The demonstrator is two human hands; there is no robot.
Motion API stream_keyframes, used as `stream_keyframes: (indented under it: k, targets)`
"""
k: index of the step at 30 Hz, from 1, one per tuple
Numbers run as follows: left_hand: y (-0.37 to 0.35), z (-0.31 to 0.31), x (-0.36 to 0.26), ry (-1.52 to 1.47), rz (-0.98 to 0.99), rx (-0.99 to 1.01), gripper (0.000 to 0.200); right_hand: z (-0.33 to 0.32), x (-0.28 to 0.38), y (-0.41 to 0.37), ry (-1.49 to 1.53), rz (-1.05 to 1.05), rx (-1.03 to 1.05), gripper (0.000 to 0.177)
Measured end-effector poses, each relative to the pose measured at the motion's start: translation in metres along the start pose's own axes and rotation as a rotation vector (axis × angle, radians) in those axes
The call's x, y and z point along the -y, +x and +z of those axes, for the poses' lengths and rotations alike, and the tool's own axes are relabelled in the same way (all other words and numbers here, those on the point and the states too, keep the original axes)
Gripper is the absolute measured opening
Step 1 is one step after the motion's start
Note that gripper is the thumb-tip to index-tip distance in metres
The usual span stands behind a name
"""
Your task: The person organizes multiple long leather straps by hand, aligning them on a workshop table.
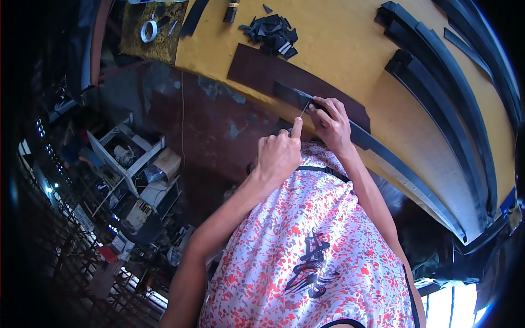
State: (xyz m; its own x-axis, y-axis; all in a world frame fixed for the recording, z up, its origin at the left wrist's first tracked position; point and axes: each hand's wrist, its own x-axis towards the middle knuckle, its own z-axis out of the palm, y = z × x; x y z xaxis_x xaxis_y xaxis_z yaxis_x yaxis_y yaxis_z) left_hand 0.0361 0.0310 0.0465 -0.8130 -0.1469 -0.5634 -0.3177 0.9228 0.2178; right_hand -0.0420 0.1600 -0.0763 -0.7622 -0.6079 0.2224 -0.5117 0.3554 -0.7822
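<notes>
My left hand [278,154] is closed round a slim knife [305,109], index finger stretched along it; its handle is hidden in the fist. The blade tip meets a long black strip [358,135] beside my right fingers. My right hand [331,121] pinches that strip, thumb and fingers bent over it. One end of the strip [290,93] extends left past my fingers, over a dark brown board [257,68]. The rest trails rightward along the table's near edge.
A heap of small black offcuts [270,34] lies on the yellow table [339,44] beyond the board. Several long black strips [437,65] curve along the right. A tape roll [149,31] sits at the far left; a cluttered wooden frame [128,158] stands below.
</notes>
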Motion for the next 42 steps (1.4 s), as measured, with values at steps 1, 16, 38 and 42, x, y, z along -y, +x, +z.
stream_keyframes:
  k: [1,16,38,42]
  targets:
    - [0.002,0.001,-0.003,0.028,0.001,-0.001,0.053,-0.001,0.000,0.001,0.001,0.003,0.002,0.012]
    - [-0.004,0.042,0.018,-0.162,0.077,-0.336,0.056,0.000,0.003,0.002,-0.003,-0.006,-0.005,0.013]
    - [-0.001,0.027,0.001,0.011,-0.004,-0.060,0.055,0.002,0.001,0.001,0.005,0.011,0.004,0.015]
    - [-0.009,0.064,0.033,-0.144,0.073,-0.214,0.057,0.004,0.000,0.002,0.004,-0.008,-0.008,0.015]
